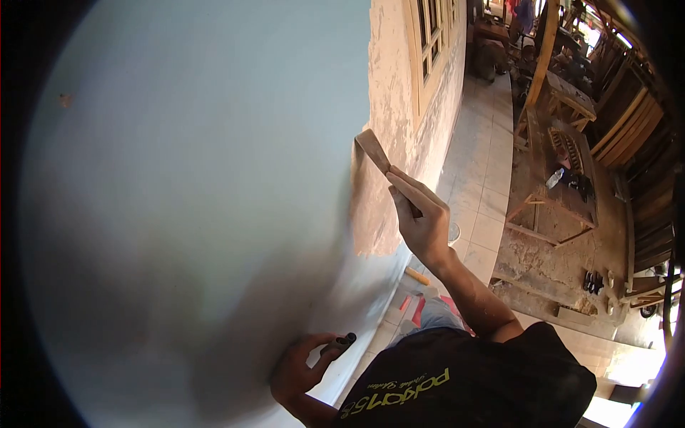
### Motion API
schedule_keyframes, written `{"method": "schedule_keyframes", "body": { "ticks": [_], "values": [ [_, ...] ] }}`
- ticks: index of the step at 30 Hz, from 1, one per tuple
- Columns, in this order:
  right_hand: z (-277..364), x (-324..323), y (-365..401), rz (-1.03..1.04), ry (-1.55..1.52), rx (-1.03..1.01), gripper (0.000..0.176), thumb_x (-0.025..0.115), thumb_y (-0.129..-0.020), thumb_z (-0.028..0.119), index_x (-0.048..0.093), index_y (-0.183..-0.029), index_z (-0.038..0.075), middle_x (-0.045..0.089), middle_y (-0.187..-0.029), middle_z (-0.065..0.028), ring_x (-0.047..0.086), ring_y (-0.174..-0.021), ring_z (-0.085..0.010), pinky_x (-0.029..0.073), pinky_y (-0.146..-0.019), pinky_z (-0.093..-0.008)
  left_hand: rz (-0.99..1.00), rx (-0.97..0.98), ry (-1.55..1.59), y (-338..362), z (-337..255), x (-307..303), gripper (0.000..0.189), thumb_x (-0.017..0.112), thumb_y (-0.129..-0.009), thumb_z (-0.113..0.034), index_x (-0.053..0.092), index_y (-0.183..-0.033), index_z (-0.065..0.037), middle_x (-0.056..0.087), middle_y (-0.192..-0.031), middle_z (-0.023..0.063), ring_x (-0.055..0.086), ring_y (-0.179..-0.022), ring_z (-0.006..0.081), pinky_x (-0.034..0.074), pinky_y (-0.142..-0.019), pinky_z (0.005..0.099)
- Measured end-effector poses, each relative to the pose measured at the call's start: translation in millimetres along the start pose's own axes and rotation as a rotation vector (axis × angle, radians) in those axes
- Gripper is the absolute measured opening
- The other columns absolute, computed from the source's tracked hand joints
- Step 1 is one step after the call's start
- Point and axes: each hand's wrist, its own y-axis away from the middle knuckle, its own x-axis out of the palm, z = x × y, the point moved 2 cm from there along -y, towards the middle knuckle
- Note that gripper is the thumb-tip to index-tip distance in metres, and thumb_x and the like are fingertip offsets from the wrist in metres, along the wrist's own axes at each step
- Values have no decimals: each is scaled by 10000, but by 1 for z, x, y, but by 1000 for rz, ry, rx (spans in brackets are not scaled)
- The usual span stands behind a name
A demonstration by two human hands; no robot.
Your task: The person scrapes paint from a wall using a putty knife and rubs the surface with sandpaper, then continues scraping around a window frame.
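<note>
My right hand (426,221) is closed around a scraper (374,152), its flat blade angled up and left. The blade's tip meets the wall where the blue paint (250,128) borders a bare, patchy strip (385,78). Lower down, close to the blue wall, my left hand (303,371) is curled around a dark cylindrical object (338,346). One round end points away from the palm; its exact kind cannot be made out, and part of it is hidden by the fingers.
A barred window (433,36) is set in the wall above the bare strip. On the right, a tiled walkway (471,171) runs past a wooden table (546,189) with a bottle (554,178) on it. A wooden post (544,53), planks (622,132) and footwear (593,282) are farther right.
</note>
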Motion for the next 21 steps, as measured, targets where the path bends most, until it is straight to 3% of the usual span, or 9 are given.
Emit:
{"method": "schedule_keyframes", "body": {
  "ticks": [4, 8, 11, 13, 18, 21],
  "values": [
    [-4, 2, -7, -8, 28, -6, 213, 662, -886, -2, 698, -1096, -10, 692, -1124, -190, 718, -945, -267, 582, -731, -299, -3, -45, 18, 1, -7, -4, 273, 715, -878, -131, 672, -1142, -76, 712, -1085, 76, 651, -1067, 183, 455, -979, 323],
    [-5, -1, -11, 9, -42, 51, 224, 661, -884, -3, 696, -1106, -13, 693, -1120, -195, 716, -953, -269, 580, -729, -306, 9, -29, 33, 3, 3, 0, 273, 711, -880, -129, 673, -1145, -79, 709, -1097, 79, 647, -1077, 182, 458, -977, 322],
    [-11, -5, 8, 43, 15, 37, 241, 670, -873, -8, 692, -1114, -11, 689, -1127, -197, 713, -961, -283, 578, -748, -313, 10, 5, -8, 3, 0, -4, 288, 700, -900, -168, 662, -1168, -67, 699, -1091, 122, 662, -1047, 231, 476, -943, 336],
    [-17, -2, 1, 25, -26, 49, 245, 675, -875, 2, 693, -1119, 3, 689, -1129, -195, 717, -950, -278, 572, -736, -307, -8, -61, -49, 5, 4, -3, 287, 713, -872, -119, 670, -1151, -68, 705, -1110, 90, 645, -1081, 180, 458, -980, 326],
    [-20, -6, -3, 53, 24, 116, 233, 672, -894, 38, 696, -1125, 20, 697, -1125, -177, 729, -876, -249, 566, -689, -288, -39, -11, -24, 2, 12, 1, 293, 715, -869, -135, 676, -1153, -76, 707, -1106, 87, 650, -1071, 182, 456, -975, 319],
    [-24, -4, -9, 24, 26, 56, 234, 672, -896, 45, 693, -1128, 16, 699, -1122, -173, 730, -851, -236, 560, -680, -277, -45, -22, -69, 0, 2, -2, 292, 714, -867, -147, 681, -1149, -80, 707, -1098, 90, 652, -1064, 181, 455, -971, 314]
  ]
}}
